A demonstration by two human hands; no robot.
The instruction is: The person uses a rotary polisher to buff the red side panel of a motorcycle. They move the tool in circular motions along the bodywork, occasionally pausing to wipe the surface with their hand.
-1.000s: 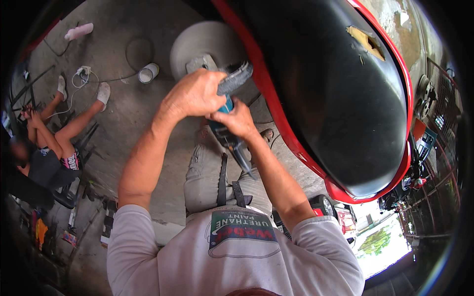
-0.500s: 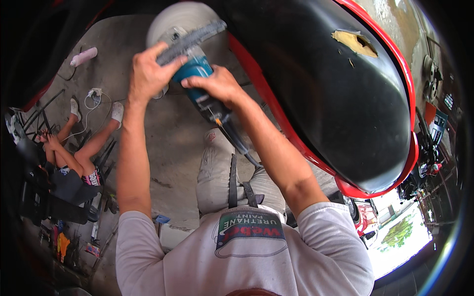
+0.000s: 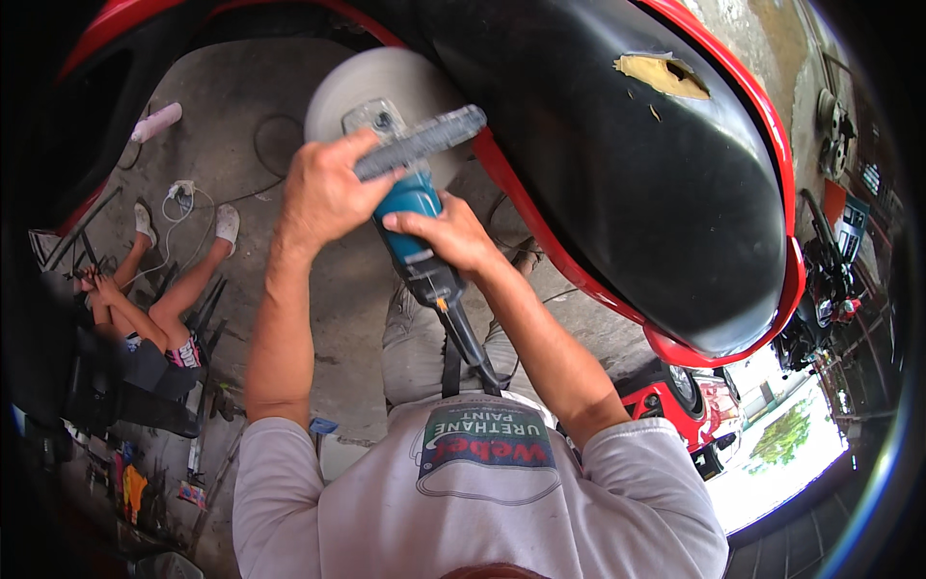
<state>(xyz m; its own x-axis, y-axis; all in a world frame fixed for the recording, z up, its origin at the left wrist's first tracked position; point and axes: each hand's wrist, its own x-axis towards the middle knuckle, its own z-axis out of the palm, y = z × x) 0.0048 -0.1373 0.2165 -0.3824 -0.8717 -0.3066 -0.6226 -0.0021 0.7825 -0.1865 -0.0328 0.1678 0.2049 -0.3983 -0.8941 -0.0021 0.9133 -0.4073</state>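
Note:
A teal and black power polisher [image 3: 411, 200] with a wide pale round pad [image 3: 333, 92] is in both my hands. The fingers of my left hand [image 3: 328, 188] are closed around its grey, worn handle [image 3: 420, 145] near the head. Around the teal body, with the thumb on top, wraps my right hand [image 3: 451, 232]. The pad is blurred, and its right edge overlaps the red trim of a motorcycle [image 3: 526, 207]; I cannot tell if they touch. Beside it is the black seat [image 3: 627, 193], its cover torn, with yellow foam [image 3: 661, 73] showing.
A person [image 3: 159, 309] sits at the left, hands together. White cords run from a socket block [image 3: 180, 191] over the concrete floor [image 3: 328, 338]. A pink bottle [image 3: 156, 123] lies farther off. The polisher's cord hangs toward my lap. A red vehicle [image 3: 666, 400] stands at the right.
The polisher and both my hands have moved right and nearer to me. The motorcycle seat has shifted slightly left in view. My grip is the same.

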